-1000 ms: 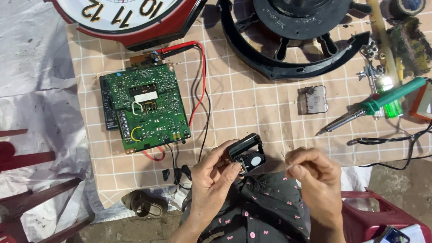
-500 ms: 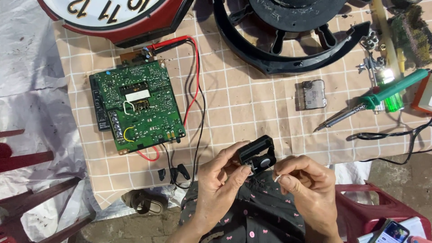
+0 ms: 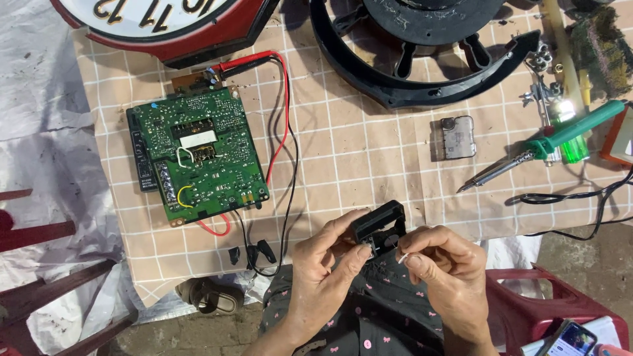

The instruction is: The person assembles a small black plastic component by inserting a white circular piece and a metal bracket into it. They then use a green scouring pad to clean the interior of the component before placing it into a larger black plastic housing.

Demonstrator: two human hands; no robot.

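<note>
The left hand point(image 3: 324, 277) was closed around a small black plastic box point(image 3: 378, 227) with an open square frame on top. The thumb and the fingers pinched the box from both sides and held it up over the near edge of the table, just above the person's lap. The right hand point(image 3: 443, 267) was right beside the box. Its thumb and first finger were pressed together on a tiny white bit point(image 3: 402, 258), which looked like a thin wire end. The bit was too small to tell for sure.

The table had a tan cloth with white squares point(image 3: 369, 151) on it. A green flat circuit board point(image 3: 196, 155) lay on the cloth, to the left of the hands and well apart from them. A red wire point(image 3: 284, 118) and a black wire point(image 3: 293, 171) ran from the top of the board down toward the near edge. A green-handled soldering iron point(image 3: 547, 146) lay on the right side of the table. A small grey metal part point(image 3: 457, 137) lay near the tip of the iron. A big black round fan frame point(image 3: 422, 62) sat at the far side, and a red-rimmed clock point(image 3: 165, 26) sat at the far left.
</note>
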